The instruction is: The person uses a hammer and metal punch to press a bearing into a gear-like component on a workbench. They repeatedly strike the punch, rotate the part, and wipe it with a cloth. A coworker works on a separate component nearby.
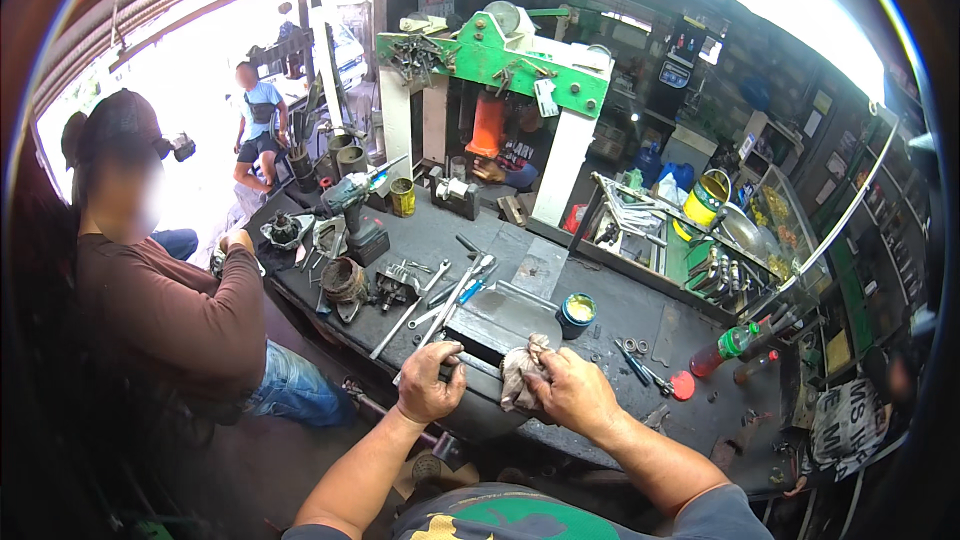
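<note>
Both my hands are over the front edge of a dark workbench, at a grey metal block [507, 316] with a flat ridged top, which looks like a bench vise. My right hand [580, 388] is closed on a dirty, crumpled rag [520, 376] against the block's right front. My left hand [432, 385] is at the block's left front corner, with thumb and fingers curled together. Whatever it pinches is hidden. A short stretch of smooth metal [480, 364] shows between the hands; I cannot tell whether it is a separate part.
Wrenches [411, 308], a cordless impact tool [352, 212] and greasy parts lie left. A tub of yellowish grease [578, 312], pliers [634, 364] and a bottle [722, 348] stand or lie right. A green-and-white press [490, 55] rises behind. A person [170, 290] stands left.
</note>
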Tool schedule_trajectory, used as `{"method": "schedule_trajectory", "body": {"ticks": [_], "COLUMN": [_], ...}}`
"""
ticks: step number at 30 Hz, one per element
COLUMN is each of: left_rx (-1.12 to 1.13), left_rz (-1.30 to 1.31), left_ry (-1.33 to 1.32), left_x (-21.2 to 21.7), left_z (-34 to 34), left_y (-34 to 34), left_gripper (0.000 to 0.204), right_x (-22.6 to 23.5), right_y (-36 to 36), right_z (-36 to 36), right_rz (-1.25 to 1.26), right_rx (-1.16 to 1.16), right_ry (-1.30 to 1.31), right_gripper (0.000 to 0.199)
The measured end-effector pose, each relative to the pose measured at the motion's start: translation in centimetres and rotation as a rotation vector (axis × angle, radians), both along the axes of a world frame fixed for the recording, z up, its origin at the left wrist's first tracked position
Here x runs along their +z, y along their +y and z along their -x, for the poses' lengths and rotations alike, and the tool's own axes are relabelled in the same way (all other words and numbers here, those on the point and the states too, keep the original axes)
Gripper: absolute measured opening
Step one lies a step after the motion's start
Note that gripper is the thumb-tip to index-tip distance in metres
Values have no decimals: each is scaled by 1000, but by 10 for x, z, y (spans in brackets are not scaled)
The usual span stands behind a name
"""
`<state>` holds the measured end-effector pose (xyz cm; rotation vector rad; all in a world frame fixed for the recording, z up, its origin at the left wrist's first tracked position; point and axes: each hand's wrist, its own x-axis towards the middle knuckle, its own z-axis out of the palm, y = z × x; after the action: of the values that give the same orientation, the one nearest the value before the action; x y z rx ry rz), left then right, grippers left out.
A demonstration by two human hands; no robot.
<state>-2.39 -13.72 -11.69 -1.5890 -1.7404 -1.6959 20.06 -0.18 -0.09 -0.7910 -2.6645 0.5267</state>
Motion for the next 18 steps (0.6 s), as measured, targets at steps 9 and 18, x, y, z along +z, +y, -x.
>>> {"method": "schedule_trajectory", "body": {"ticks": [9,18], "left_rx": [-210,-69], "left_rz": [32,415], "left_ry": [210,151], "left_x": [72,87], "left_z": [-98,-52], "left_y": [-12,23], "left_gripper": [54,34], "right_x": [-47,-51], "right_y": [-31,4], "right_z": [-45,-134], "right_rz": [1328,850], "right_rx": [245,-33], "right_ry": [576,488], "right_gripper": [51,77]}}
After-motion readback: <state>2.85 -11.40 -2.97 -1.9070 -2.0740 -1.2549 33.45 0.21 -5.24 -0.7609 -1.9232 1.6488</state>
